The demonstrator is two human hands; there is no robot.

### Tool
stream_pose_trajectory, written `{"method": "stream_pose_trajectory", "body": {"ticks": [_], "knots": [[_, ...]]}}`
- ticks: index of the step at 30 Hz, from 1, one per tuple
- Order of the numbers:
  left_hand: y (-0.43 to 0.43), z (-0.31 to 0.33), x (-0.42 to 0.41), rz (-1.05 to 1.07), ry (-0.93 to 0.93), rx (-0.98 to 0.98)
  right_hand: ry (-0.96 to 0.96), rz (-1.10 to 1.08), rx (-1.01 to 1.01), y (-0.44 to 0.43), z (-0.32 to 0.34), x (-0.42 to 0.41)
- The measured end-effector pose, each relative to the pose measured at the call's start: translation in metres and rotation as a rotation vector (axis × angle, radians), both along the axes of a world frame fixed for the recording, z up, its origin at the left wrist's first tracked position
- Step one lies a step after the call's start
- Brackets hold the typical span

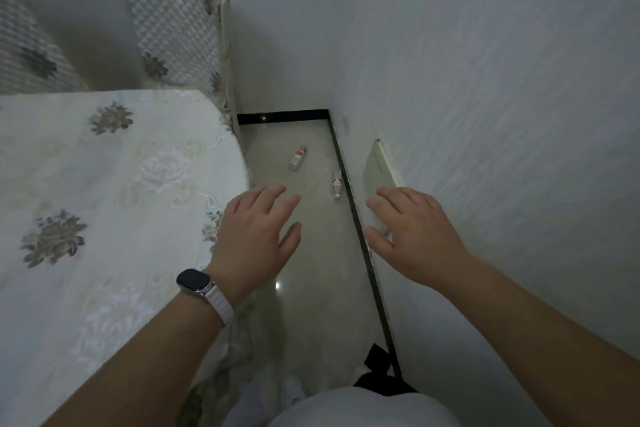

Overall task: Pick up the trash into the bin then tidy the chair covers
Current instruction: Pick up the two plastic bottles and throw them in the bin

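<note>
Glossy pale floor (pixel 311 270): small bottle (pixel 298 158) lies toward far end, mid-width; tube (pixel 336 185) at right edge against dark border (pixel 380 305). Neither picked up. Left hand (pixel 256 229), right hand (pixel 415 229) both spread, empty, hovering above. No bin visible. Quilted chair covers (pixel 176 28) beyond table (pixel 104 184) apparently unattended. Task barely started, it seems.

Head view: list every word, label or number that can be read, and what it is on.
Nothing is legible.
Bottle: red-and-white label, too small to read.
Tube: red print, too blurred.
Watch: dark screen, no text.
</note>
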State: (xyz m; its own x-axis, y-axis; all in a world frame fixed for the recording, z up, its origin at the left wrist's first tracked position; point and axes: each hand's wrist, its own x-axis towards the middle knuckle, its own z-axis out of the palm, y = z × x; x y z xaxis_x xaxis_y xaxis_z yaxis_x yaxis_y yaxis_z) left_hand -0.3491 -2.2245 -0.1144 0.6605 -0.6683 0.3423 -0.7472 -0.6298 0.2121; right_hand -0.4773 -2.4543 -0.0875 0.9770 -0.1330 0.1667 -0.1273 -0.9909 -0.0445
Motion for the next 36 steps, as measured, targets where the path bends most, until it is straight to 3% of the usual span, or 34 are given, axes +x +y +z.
{"method": "stream_pose_trajectory", "body": {"ticks": [9,18,29,36], "knots": [[-0.037,-0.016,0.107,0.051,0.021,0.083,-0.029,0.005,0.082,-0.062,-0.026,0.123],[-0.145,-0.016,0.252,0.085,0.036,0.19,0.046,-0.009,0.175,-0.173,-0.047,0.281],[-0.234,-0.016,0.374,0.016,0.009,0.187,0.017,0.041,0.187,-0.257,-0.044,0.406],[-0.273,-0.043,0.468,-0.082,-0.021,0.109,0.119,-0.012,0.123,-0.28,-0.06,0.476]]}}
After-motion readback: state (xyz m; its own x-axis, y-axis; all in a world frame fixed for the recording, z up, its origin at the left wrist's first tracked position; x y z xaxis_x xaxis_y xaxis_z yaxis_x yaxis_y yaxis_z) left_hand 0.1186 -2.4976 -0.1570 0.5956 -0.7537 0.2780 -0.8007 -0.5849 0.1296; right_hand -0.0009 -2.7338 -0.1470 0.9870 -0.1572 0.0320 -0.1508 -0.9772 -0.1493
